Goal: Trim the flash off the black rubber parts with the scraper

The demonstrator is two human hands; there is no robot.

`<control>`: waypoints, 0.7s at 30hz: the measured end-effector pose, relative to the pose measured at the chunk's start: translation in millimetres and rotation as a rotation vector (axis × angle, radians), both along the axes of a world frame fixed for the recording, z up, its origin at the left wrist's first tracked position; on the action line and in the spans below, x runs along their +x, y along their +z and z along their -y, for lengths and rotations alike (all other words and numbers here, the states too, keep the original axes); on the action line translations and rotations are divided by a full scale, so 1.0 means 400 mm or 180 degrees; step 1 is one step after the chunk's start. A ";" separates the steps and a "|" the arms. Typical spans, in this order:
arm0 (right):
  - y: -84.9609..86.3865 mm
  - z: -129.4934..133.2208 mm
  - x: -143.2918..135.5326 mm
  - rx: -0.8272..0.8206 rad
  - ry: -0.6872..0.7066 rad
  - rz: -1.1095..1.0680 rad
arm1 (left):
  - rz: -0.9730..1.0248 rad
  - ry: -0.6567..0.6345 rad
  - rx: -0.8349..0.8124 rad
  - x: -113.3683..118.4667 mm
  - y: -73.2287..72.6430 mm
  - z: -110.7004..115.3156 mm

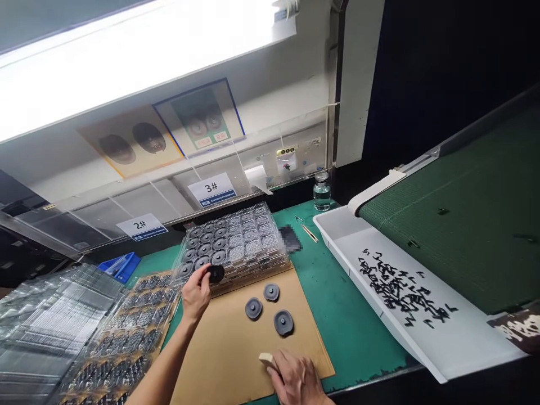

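Between the thumb and fingers of my left hand [196, 293] is a black disc [216, 274], held up at the front edge of a clear tray [253, 243]. Round dark parts fill the left pockets of that tray. My right hand [295, 378] is closed around a small cream block [267, 360] over the brown cardboard [228, 343]. Three dark round parts with centre knobs lie on the cardboard between my hands: one upper right [271, 291], one at left [253, 308], one lower right [283, 323].
A white bin [459, 351] of small black pieces stands at right, beside a green conveyor belt [455, 225]. A glass jar [322, 192] and tweezers [310, 233] are at the back. Stacked clear trays [54, 315] and a blue box [122, 268] are at left.
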State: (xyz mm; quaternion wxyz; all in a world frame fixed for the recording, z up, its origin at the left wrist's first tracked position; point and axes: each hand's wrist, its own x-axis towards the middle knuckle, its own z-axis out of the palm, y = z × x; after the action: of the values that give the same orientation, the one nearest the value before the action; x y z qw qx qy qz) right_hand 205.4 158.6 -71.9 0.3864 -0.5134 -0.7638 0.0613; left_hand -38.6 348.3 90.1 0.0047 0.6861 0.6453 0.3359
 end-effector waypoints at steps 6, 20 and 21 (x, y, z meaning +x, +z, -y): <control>-0.029 -0.008 -0.023 -0.0055 -0.0201 0.0102 | -0.0302 -0.0596 -0.0116 0.096 0.044 -0.215; -0.062 -0.014 -0.062 0.0014 -0.0754 0.0122 | -0.0424 -0.2047 -0.0564 0.115 -0.128 0.082; -0.074 -0.019 -0.074 0.0160 -0.1027 0.0095 | -0.0412 -0.2120 -0.0655 0.105 -0.172 0.102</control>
State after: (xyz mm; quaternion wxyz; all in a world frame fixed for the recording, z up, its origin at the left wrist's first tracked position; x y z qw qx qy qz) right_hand 175.8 166.4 -101.6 0.3926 -0.6204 -0.6784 -0.0282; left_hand 3.4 307.6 21.3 0.1422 0.8747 0.4156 0.2050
